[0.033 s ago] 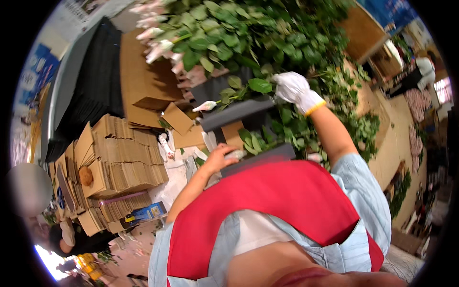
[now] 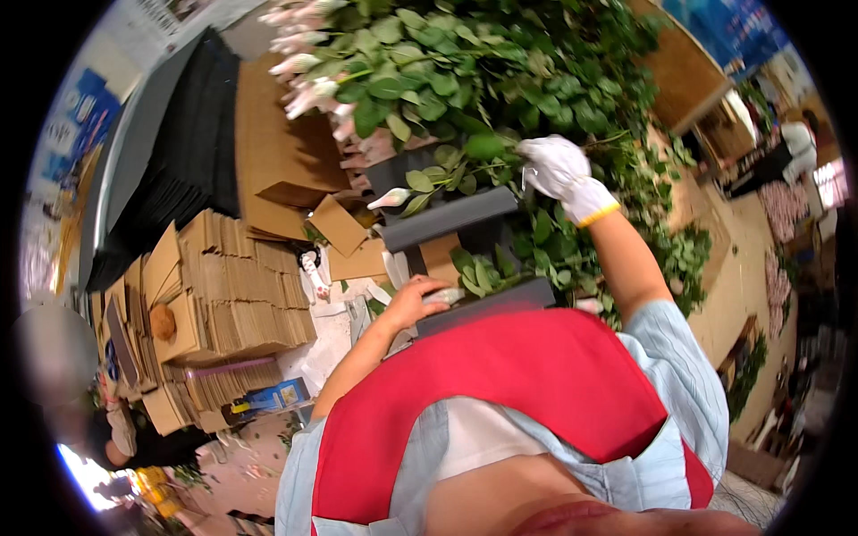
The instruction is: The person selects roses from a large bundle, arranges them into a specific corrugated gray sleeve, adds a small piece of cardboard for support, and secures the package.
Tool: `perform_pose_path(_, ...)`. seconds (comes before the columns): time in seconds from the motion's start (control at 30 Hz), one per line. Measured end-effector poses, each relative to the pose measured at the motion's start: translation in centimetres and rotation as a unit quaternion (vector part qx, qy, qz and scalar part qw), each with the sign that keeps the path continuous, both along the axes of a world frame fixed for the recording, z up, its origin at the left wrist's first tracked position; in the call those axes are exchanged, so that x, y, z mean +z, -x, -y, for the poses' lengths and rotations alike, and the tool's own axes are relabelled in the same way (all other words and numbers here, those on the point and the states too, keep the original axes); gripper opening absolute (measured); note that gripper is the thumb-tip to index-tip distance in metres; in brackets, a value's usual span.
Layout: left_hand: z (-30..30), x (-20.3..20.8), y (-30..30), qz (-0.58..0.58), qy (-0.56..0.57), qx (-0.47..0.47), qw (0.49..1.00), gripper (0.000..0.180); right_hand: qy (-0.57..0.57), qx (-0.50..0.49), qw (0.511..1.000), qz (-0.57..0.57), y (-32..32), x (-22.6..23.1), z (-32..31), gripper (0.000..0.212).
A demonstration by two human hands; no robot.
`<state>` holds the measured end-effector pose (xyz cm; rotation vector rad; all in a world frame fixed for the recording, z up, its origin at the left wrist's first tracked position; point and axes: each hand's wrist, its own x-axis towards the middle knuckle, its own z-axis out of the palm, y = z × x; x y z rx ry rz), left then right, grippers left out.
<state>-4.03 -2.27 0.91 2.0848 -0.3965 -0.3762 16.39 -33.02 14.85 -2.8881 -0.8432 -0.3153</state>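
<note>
My right hand, in a white glove with a yellow cuff edge, is closed on the leafy stem of a rose. That rose's pale bud, wrapped in netting, points left above a dark grey padded strip. My bare left hand is lower and nearer me, its fingers curled over the pale wrapped bud of a second rose. The second rose's leaves spread to the right, beside a dark grey board in front of my red apron. Part of this bud is hidden by my fingers.
A large heap of leafy roses fills the far side, pale buds facing left. Stacked cardboard sheets and dark panels stand at left, with a blue box nearby. Other people are at the left and right edges.
The view has shifted slightly. Both hands keep nearly the same places, the right still on the rose stem and the left still on the second rose's bud.
</note>
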Motion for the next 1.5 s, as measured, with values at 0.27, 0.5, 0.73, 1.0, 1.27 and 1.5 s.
perform_pose_path(0.27,0.1,-0.5,0.5,0.003,0.035,0.034,0.999,0.042,-0.233,0.079,0.968,-0.046,5.7,7.4,6.3,0.024)
perform_pose_path(0.5,1.0,0.1,1.3,0.158,0.034,0.062,0.985,0.034,0.052,0.113,0.979,-0.161,10.8,-5.8,7.5,0.024)
perform_pose_path(0.73,-0.7,-0.7,2.3,-0.035,0.160,0.059,0.985,0.031,-0.106,-0.008,0.992,0.066,3.2,11.2,-5.8,0.018)
perform_pose_path(1.0,-0.3,-0.6,0.2,0.157,-0.028,0.037,0.986,0.035,-0.071,-0.042,0.948,0.307,-10.6,6.5,-14.1,0.005)
perform_pose_path(1.27,-0.4,1.6,-0.4,0.358,-0.166,-0.035,0.918,0.035,-0.101,0.127,0.939,0.302,-3.0,8.6,-10.7,0.007)
perform_pose_path(1.5,0.8,2.7,0.7,0.353,-0.125,0.017,0.927,0.032,0.042,-0.055,0.966,0.250,-6.3,9.5,6.6,0.023)
